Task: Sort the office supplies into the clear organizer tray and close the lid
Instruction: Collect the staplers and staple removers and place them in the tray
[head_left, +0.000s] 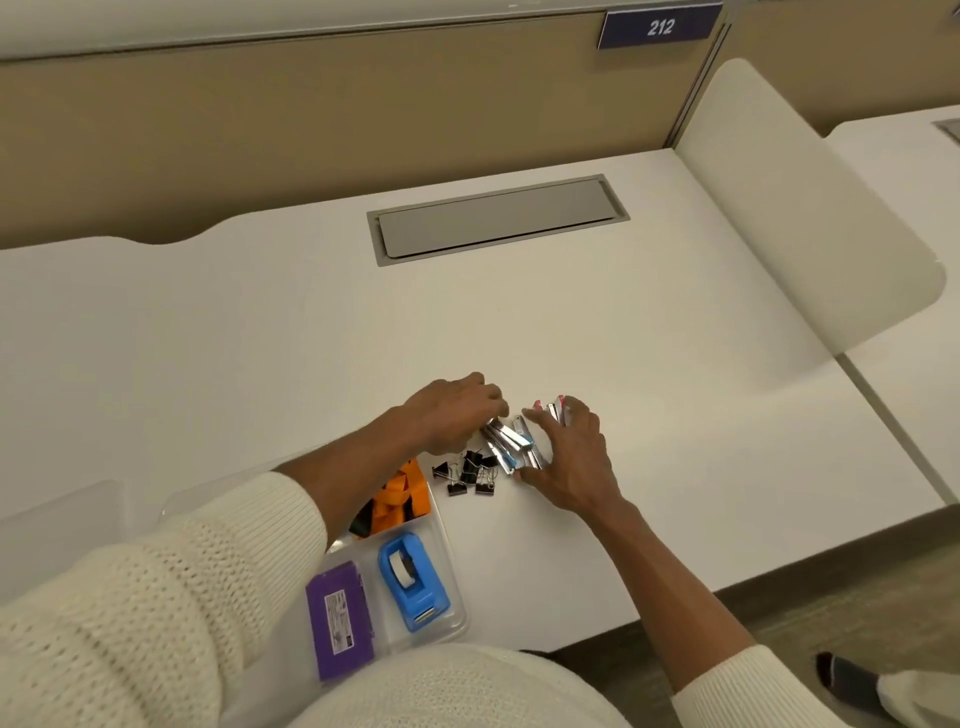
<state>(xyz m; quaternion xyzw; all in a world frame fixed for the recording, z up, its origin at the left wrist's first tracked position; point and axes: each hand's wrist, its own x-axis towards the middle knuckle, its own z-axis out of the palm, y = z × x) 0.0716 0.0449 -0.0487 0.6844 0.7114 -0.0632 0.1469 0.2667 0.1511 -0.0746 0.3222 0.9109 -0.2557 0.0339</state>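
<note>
A pile of silver metal strips with blue and red ends (511, 441) lies on the white desk. My left hand (457, 413) has its fingertips closed on the pile's near-left end. My right hand (569, 457) cups the pile from the right, fingers spread, with red-tipped pieces against the fingers. Several black binder clips (470, 475) lie just in front of the pile. The clear organizer tray (452, 587) sits near the desk's front edge and holds a blue tape dispenser (413, 582), a purple box (340, 626) and orange-and-black items (397, 499). My left arm hides part of the tray.
A grey cable hatch (496, 218) is set into the desk at the back. A beige partition (311, 119) rises behind it, and a white side divider (810, 208) stands at the right. A clear plastic piece, perhaps the lid (62, 525), lies at the left.
</note>
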